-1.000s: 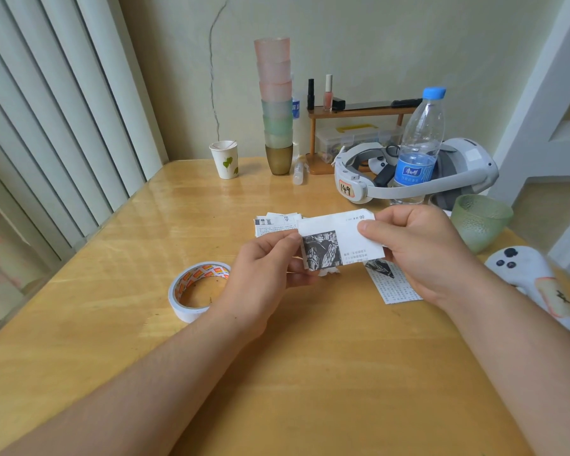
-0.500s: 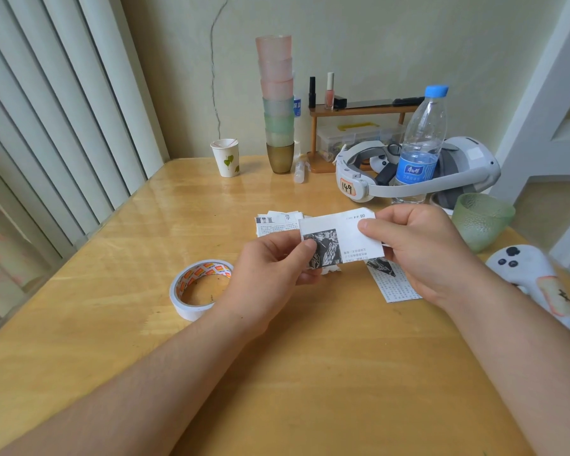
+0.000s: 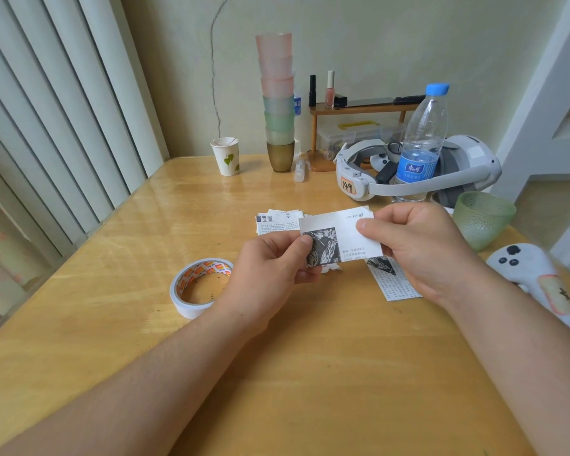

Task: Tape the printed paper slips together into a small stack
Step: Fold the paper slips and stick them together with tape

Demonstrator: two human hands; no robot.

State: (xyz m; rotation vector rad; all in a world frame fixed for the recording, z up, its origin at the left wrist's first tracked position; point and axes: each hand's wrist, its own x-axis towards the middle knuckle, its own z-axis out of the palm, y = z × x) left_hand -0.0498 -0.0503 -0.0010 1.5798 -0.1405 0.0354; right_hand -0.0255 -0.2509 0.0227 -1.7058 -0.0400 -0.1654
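I hold a printed paper slip (image 3: 338, 236) with a black-and-white picture above the wooden table (image 3: 277, 373). My left hand (image 3: 270, 274) pinches its left end with thumb on the picture. My right hand (image 3: 422, 248) pinches its right end. Several more slips (image 3: 275, 222) lie in a loose pile on the table just behind it. Another printed slip (image 3: 394, 284) lies flat under my right hand, partly hidden. A white tape roll (image 3: 198, 286) lies flat on the table, left of my left hand.
At the back stand a paper cup (image 3: 227, 156), a tall stack of coloured cups (image 3: 277, 103), a small wooden shelf (image 3: 359, 110), a water bottle (image 3: 422, 143) and a white headset (image 3: 418, 172). A green glass (image 3: 482, 218) and a white controller (image 3: 537, 278) sit on the right.
My left thumb has slid a little along the slip's picture end. Both hands keep the slip almost in the same place.
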